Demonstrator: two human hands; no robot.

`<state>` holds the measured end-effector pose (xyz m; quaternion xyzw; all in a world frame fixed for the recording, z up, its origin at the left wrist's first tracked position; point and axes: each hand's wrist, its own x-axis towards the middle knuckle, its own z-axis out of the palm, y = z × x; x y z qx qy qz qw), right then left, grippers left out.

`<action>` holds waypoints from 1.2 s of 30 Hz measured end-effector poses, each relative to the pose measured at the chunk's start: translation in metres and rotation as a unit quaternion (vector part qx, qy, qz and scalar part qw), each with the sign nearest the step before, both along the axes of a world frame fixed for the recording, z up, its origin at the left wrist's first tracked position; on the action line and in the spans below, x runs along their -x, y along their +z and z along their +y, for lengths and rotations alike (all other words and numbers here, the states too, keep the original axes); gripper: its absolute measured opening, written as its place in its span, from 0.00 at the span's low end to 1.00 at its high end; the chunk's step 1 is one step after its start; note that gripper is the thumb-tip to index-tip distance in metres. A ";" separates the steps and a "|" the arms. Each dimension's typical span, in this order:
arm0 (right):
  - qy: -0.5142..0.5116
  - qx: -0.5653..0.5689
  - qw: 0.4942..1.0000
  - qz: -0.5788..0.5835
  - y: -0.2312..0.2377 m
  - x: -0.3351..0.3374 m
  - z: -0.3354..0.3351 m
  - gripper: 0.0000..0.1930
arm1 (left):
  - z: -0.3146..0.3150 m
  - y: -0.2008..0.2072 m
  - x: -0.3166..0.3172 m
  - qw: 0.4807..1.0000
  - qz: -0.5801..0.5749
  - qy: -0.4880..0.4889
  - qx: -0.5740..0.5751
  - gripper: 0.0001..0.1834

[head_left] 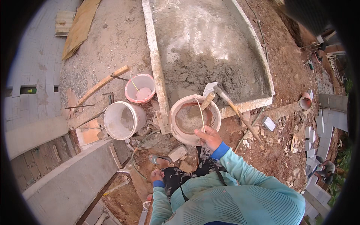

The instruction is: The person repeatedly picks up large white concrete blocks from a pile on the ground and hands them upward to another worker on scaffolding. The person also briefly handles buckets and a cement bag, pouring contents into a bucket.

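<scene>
My right hand (209, 137) is closed round the thin, pale handle (203, 116) of a mortar-stained bucket (175, 125). Grey wet mortar (189, 122) lies inside it. A tool with a short wooden handle (207, 101) stands in the bucket, its lower end partly sunk in the mortar. My left hand (156, 175) hangs beside my left leg, its fingers curled, with nothing visible in them. Just beyond the bucket, a hoe (240, 117) rests across the front edge of a mixing trough (154, 56), its pale blade over the wet mix.
A white bucket (140, 116) and a pink bucket (129, 90) with a cord stand on the left, near a wooden bar (101, 85). Stone pieces (177, 153) and a hose (138, 168) lie around my feet. A low concrete wall (71, 180) runs lower left. Another person (327, 169) is far right.
</scene>
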<state>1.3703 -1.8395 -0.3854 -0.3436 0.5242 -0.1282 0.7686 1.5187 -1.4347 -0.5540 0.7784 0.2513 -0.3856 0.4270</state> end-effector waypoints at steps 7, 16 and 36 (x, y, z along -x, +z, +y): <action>-0.019 0.057 0.995 0.075 0.001 0.089 -0.101 0.13 | -0.037 0.064 -0.060 0.904 -0.359 -0.198 -0.120 0.10; -0.254 0.046 0.961 0.097 0.013 0.208 -0.198 0.11 | -0.140 0.123 -0.068 0.717 -0.141 -0.608 -0.310 0.19; -0.564 -0.193 0.742 0.307 -0.027 0.230 -0.494 0.10 | -1.070 -0.001 -0.270 0.927 -0.015 -0.286 0.241 0.12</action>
